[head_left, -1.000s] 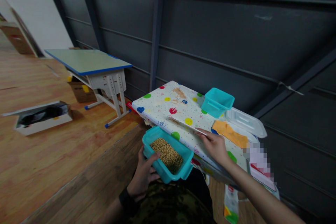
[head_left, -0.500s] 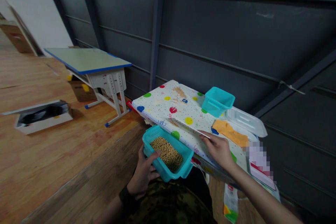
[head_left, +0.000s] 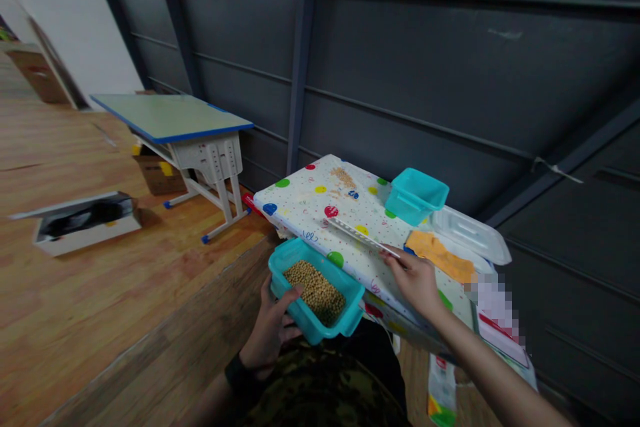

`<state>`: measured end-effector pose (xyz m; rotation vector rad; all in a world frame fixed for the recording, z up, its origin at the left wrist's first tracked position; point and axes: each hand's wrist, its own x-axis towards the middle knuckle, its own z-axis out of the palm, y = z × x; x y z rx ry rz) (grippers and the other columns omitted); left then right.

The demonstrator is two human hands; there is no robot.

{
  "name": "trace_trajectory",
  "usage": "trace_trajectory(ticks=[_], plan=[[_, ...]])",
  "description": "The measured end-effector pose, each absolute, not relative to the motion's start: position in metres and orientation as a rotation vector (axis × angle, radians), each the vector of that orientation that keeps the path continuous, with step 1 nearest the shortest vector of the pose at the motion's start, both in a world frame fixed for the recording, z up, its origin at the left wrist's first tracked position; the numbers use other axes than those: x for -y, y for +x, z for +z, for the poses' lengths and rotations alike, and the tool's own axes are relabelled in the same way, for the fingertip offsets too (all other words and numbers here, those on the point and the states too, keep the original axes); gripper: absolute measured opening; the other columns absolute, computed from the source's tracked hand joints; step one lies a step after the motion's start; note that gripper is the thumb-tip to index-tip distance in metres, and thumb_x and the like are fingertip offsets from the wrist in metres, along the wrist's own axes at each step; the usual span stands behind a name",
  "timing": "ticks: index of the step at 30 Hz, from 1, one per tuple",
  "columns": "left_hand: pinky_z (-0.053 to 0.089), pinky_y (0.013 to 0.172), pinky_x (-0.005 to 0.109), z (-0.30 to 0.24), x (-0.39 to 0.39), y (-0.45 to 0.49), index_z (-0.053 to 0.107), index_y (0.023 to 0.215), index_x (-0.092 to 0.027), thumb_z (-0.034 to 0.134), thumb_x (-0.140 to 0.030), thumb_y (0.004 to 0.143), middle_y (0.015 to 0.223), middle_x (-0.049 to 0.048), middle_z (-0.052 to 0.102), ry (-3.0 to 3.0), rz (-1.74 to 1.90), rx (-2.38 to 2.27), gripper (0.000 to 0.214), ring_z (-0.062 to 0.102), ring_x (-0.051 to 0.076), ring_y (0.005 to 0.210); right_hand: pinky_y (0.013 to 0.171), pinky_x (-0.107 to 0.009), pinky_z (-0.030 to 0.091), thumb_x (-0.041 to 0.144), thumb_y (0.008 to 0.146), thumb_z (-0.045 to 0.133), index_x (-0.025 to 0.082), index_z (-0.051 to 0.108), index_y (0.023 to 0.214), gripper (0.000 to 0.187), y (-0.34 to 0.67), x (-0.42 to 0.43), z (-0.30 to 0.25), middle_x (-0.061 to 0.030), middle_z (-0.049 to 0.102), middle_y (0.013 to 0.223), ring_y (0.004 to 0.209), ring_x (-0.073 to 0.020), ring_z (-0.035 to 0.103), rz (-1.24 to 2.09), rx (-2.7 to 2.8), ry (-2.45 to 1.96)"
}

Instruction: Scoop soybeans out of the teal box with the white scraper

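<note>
My left hand (head_left: 273, 323) grips the near left side of a turquoise plastic box (head_left: 285, 255), its thumb over the rim. Soybeans (head_left: 316, 290) fill the lower part of this box, which is held at the table's front edge. My right hand (head_left: 413, 277) pinches one end of a thin, flat white strip (head_left: 357, 232) that looks like a ruler, with a row of marks or holes along it. The strip slants above or on the dotted tablecloth (head_left: 300, 203); whether it touches is unclear. A small heap of pale grains (head_left: 343, 178) lies toward the table's back.
A second turquoise box (head_left: 417, 195) stands at the table's back edge, beside a clear lid (head_left: 470, 233) and an orange cloth (head_left: 440, 255). Behind is a dark wall (head_left: 425, 60). A desk (head_left: 175, 113) and an open white carton (head_left: 87, 223) are at left.
The strip has turned so its marked face shows. The small brown patch of grains by its far end is no longer visible. The box in my left hand has shifted slightly left.
</note>
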<state>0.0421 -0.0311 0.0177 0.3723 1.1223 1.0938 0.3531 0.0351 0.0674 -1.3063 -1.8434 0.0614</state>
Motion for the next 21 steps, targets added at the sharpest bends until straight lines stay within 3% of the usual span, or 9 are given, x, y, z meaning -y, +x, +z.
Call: trace_trajectory(ticks=[10, 17, 21], plan=[[0.073, 0.092, 0.056, 0.014, 0.031, 0.042, 0.031, 0.17, -0.046, 0.097, -0.051, 0.086, 0.167, 0.0163, 0.066, 0.38, 1.093, -1.13, 0.107, 0.088, 0.032, 0.105, 0.079, -0.042, 0.077, 0.039, 0.107, 0.064, 0.03, 0.096, 0.107, 0.034, 0.345, -0.038, 0.069, -0.006, 0.092, 0.103, 0.083, -0.0316, 0.091, 0.158, 1.917, -1.295], [0.074, 0.085, 0.052, 0.009, 0.03, 0.039, 0.031, 0.171, -0.046, 0.098, -0.053, 0.084, 0.166, 0.017, 0.066, 0.395, 1.095, -1.137, 0.11, 0.088, 0.032, 0.101, 0.071, -0.037, 0.074, 0.039, 0.109, 0.062, 0.032, 0.096, 0.113, 0.036, 0.338, -0.016, 0.074, -0.0043, 0.092, 0.106, 0.08, -0.0283, 0.09, 0.227, 1.938, -1.28], [0.073, 0.084, 0.05, 0.009, 0.029, 0.038, 0.032, 0.171, -0.046, 0.099, -0.055, 0.082, 0.164, 0.0162, 0.067, 0.4, 1.098, -1.134, 0.112, 0.088, 0.032, 0.101, 0.074, -0.04, 0.075, 0.043, 0.107, 0.064, 0.03, 0.096, 0.109, 0.035, 0.347, -0.03, 0.073, -0.0057, 0.092, 0.102, 0.08, -0.0308, 0.09, 0.15, 1.855, -1.284]])
